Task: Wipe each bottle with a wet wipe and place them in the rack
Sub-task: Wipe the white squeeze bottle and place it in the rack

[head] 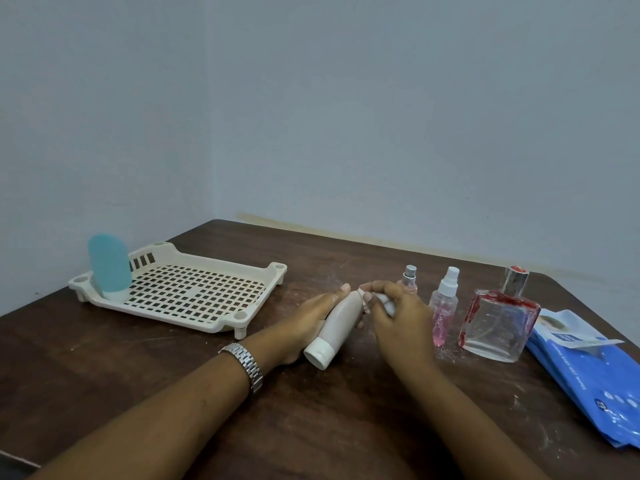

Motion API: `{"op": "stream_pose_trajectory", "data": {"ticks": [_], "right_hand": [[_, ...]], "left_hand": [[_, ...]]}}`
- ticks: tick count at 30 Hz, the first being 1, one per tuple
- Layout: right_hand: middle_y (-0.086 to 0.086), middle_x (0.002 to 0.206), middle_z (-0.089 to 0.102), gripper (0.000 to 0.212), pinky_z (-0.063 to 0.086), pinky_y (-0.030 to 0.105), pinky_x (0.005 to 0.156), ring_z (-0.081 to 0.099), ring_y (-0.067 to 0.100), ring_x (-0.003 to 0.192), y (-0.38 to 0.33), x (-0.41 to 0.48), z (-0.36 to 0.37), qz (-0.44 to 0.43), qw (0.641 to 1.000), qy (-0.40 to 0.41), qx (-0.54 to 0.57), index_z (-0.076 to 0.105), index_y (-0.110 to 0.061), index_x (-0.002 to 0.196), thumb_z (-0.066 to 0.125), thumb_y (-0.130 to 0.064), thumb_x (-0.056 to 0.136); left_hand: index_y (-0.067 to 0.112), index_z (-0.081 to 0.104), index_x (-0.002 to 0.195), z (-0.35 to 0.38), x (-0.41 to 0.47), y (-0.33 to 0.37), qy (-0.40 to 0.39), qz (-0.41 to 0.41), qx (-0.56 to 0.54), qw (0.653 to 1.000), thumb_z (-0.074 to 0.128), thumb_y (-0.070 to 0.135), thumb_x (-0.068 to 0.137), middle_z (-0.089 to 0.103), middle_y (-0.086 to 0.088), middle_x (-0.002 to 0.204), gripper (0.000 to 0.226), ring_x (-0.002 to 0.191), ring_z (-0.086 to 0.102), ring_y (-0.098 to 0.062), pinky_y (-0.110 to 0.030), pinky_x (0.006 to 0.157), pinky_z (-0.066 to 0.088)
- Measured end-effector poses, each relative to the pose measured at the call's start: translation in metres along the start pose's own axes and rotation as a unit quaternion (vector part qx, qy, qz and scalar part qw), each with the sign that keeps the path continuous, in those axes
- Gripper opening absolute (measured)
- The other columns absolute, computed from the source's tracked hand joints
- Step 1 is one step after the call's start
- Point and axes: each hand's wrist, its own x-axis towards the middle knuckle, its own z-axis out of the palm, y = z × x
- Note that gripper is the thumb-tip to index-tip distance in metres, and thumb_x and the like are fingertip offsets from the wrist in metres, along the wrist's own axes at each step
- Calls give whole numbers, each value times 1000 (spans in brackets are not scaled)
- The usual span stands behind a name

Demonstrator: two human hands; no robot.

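My left hand (311, 317) grips a beige tube bottle (341, 318) with a white cap, tilted with the cap toward me, just above the table. My right hand (398, 317) pinches a white wet wipe (386, 303) against the bottle's far end. A cream perforated rack (194, 289) sits at the left, with a light blue bottle (109, 266) standing in its far left corner. To the right of my hands stand a small silver-capped pink spray bottle (409, 280), a pink spray bottle (444, 306) with a white nozzle, and a square glass perfume bottle (498, 320) with red edges.
A blue wet-wipe pack (588, 372) lies at the table's right edge, its flap open. The dark wooden table (156, 368) stands in a corner between two pale walls. A metal watch (246, 365) is on my left wrist.
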Motion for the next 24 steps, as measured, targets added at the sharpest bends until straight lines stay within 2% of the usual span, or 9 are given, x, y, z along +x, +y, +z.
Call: {"op": "stream_pose_trajectory", "data": {"ticks": [4, 7, 10, 12, 15, 19, 21, 24], "right_hand": [[-19, 63, 57, 17, 39, 1, 55, 55, -17, 63, 0, -2, -2, 3, 1000, -3, 1, 62, -23, 81, 63, -7, 86], [-18, 67, 59, 17, 41, 3, 55, 57, -12, 66, 1, -4, 0, 6, 1000, -1, -11, 62, -24, 81, 64, -8, 85], [-16, 74, 63, 19, 48, 14, 60, 60, -1, 67, 5, -4, 2, 0, 999, 6, -35, 63, -27, 82, 65, -9, 85], [-13, 78, 64, 17, 50, 20, 63, 60, 1, 70, 5, -5, 3, -14, 999, 4, -49, 65, -25, 84, 65, -9, 85], [-15, 79, 61, 13, 48, 18, 65, 57, -2, 73, 4, -7, 5, -65, 996, 6, -67, 67, -19, 85, 64, -7, 84], [-16, 84, 58, 13, 52, 23, 66, 56, -1, 75, 4, -7, 7, -100, 992, 4, -76, 68, -17, 89, 63, -6, 85], [-16, 85, 58, 15, 53, 25, 69, 56, 0, 77, 3, -7, 7, -134, 986, 1, -96, 68, -16, 90, 63, -3, 84], [-5, 91, 67, 17, 44, 16, 82, 58, 6, 86, 0, -8, 7, -212, 967, -11, -139, 69, -14, 92, 61, -3, 82]], "left_hand": [[17, 57, 101, 0, -2, 3, 4, -5, 11, 1000, 41, 46, 97, 64, 3, 61, 33, 50, 55, -14, -26, 48, 48], [12, 54, 109, -3, 0, 1, 15, -11, -1, 1000, 45, 46, 95, 59, -4, 64, 38, 50, 56, -20, -29, 47, 50], [9, 54, 108, -5, 0, 2, 13, -14, -9, 1000, 44, 42, 97, 61, -6, 63, 36, 51, 58, -25, -30, 49, 50], [8, 56, 104, -5, 0, 4, 4, -21, -41, 999, 45, 36, 98, 63, -7, 66, 31, 55, 59, -27, -34, 53, 52], [8, 58, 104, -6, 1, 5, 1, -44, -69, 997, 45, 34, 97, 62, -12, 75, 30, 59, 60, -26, -35, 54, 52], [6, 56, 106, -5, 2, 1, 14, -43, -42, 998, 43, 39, 98, 62, -12, 70, 36, 54, 59, -25, -30, 49, 50], [10, 56, 101, -1, 3, -2, 39, -17, -24, 999, 42, 38, 99, 62, -10, 70, 32, 55, 59, -22, -30, 51, 50], [10, 58, 98, 1, 7, -7, 59, 37, 23, 997, 38, 39, 101, 61, -10, 81, 35, 69, 59, -21, -34, 63, 49]]}}
